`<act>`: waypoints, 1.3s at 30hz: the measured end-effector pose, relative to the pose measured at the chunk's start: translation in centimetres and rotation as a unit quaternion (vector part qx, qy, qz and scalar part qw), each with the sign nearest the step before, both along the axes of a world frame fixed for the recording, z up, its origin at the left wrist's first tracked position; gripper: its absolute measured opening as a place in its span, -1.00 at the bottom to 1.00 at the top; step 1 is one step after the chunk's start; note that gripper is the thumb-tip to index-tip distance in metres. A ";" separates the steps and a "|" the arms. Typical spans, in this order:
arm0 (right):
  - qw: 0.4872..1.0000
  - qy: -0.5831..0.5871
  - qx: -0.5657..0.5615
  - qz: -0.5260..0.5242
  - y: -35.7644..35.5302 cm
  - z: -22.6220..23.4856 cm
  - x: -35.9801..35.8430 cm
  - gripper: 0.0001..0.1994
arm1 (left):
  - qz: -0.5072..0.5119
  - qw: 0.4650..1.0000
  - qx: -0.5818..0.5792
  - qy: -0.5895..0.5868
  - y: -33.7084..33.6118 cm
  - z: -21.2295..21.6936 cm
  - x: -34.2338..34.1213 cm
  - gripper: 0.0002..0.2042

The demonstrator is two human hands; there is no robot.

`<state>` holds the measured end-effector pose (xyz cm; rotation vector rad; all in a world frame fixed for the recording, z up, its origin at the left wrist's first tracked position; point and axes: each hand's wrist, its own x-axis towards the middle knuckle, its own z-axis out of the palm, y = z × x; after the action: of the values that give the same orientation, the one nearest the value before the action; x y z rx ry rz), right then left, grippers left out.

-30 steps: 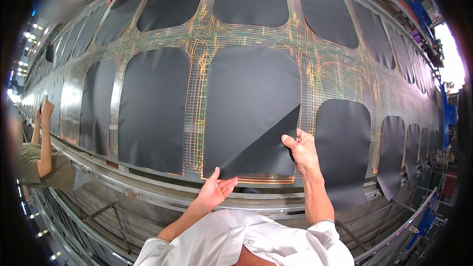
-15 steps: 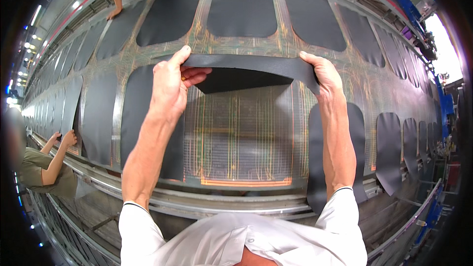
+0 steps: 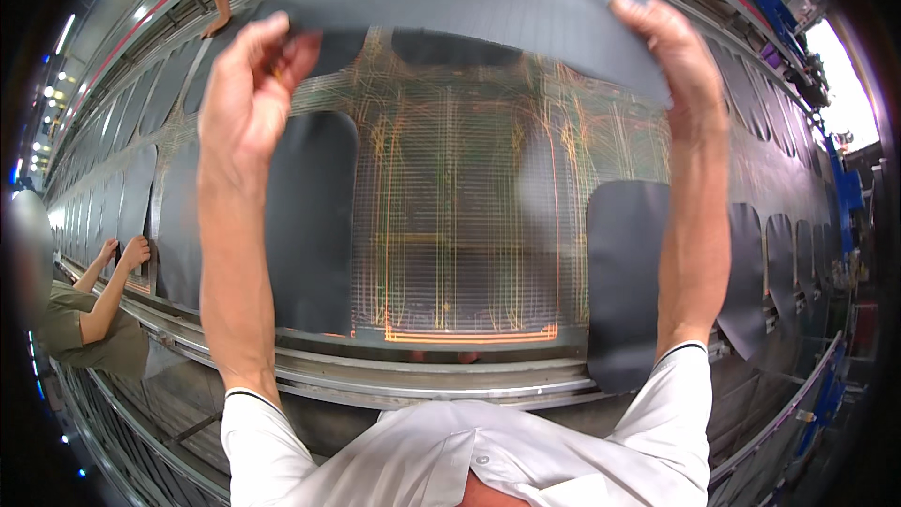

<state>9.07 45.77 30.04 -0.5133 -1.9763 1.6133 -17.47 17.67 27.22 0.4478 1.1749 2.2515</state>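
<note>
A dark grey, leather-like sheet (image 3: 441,0) is stretched between my two raised hands above the far part of the table, blurred by motion. My left hand (image 3: 249,84) pinches its left end between thumb and fingers. At the other end, my right hand (image 3: 680,56) grips the sheet with the thumb on top. Below the sheet, the table surface (image 3: 450,225) shows green, yellow and orange light lines. To the left of these lines lies a black rounded sheet (image 3: 314,216); another black sheet (image 3: 624,282) lies to the right, partly behind my right forearm and overhanging the near edge.
More dark sheets lie in rows on both sides, such as one sheet (image 3: 169,89) at far left. A co-worker's hands (image 3: 127,252) hold a sheet at the left. Another person's hand (image 3: 216,26) rests at the far edge. Metal rails (image 3: 422,385) run along the near edge.
Both hands have moved up and farther apart, lifting the sheet away from me. The sheet now shows more of its broad face, and more of the lined surface below is visible.
</note>
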 end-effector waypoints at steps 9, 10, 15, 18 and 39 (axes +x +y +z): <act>0.937 -0.091 -0.333 0.055 -6.4 -21.8 9.1 -0.55 | -0.073 0.965 -0.241 -0.073 -7.9 -16.0 12.1 -0.67; 0.924 -0.091 -0.368 0.056 -7.3 -23.7 9.9 -0.56 | -0.083 0.953 -0.271 -0.106 -9.1 -18.4 13.1 -0.68; 0.901 -0.178 -0.396 0.003 -9.5 -28.6 13.0 -0.64 | -0.123 0.890 -0.385 -0.212 -11.2 -23.9 15.2 -0.88; 0.888 -0.174 -0.421 -0.069 -10.5 -29.1 13.5 -0.73 | -0.113 0.869 -0.456 -0.156 -10.7 -24.4 15.2 -0.80; 0.913 -0.218 -0.253 -0.233 -14.2 -30.9 18.0 -0.84 | -0.107 0.834 -0.519 -0.153 -15.3 -26.2 19.3 -0.90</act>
<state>27.11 31.53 -0.89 -1.5352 -1.5060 1.7777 1.84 2.33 1.06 -0.2122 1.8099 1.1453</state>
